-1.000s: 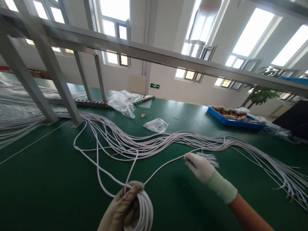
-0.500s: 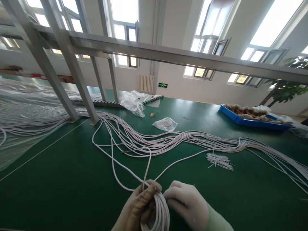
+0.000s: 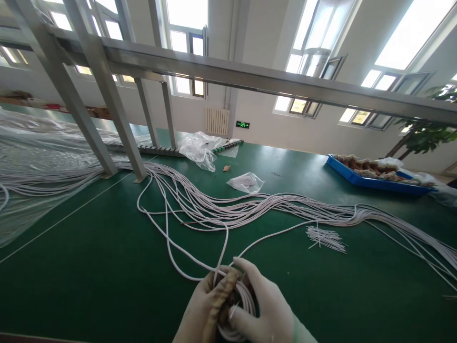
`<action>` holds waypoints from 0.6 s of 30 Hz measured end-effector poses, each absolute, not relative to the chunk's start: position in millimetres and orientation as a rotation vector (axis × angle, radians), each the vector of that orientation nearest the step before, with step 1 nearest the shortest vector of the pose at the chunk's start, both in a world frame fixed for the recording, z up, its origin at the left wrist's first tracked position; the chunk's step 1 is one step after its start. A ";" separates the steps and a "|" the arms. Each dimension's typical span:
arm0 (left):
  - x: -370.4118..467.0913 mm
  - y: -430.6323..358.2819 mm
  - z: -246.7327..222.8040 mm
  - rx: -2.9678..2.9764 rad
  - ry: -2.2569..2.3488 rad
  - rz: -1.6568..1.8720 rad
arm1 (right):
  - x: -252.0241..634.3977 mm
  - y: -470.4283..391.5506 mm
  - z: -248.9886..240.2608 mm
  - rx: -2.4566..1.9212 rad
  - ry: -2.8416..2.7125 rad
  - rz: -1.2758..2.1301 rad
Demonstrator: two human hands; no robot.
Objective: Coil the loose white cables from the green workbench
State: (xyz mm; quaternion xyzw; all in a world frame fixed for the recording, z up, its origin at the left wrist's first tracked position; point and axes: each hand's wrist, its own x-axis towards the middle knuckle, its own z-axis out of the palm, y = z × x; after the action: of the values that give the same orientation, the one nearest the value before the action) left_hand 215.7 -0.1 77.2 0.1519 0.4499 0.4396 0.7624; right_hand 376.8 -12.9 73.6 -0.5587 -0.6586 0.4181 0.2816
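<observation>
A coil of white cable [image 3: 247,299] is held near the bottom centre, above the green table [image 3: 107,276]. My left hand [image 3: 209,305], in a stained pale glove, is closed round the coil's left side. Gloved in white, my right hand [image 3: 266,305] has its thumb and index finger apart around the coil's right side. A short white end shows near the right thumb. From the top of the coil, loose cable runs up to the long bundle of white cables [image 3: 257,209] lying across the table.
Metal frame posts [image 3: 121,109] stand at the left, with a crossbar [image 3: 250,76] overhead. Beyond the bundle lie a small plastic bag [image 3: 246,183] and a blue tray [image 3: 378,185]. Short white ties [image 3: 326,239] lie right of centre. Plastic sheeting [image 3: 43,152] covers the left.
My right hand has moved left and up onto the coil, its thumb and index finger spreading. The coil, now partly covered by it, has shifted slightly right with my left hand.
</observation>
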 end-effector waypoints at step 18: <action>214.9 -2.1 71.4 0.372 0.998 0.984 | 369.6 -21.0 39.4 -1.342 -1.956 0.315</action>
State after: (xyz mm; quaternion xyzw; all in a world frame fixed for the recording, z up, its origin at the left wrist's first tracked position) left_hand 214.9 -2.1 71.4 0.1701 0.4565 0.4501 0.7484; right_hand 369.6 -21.0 39.4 -0.5218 -0.7609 0.1226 0.3656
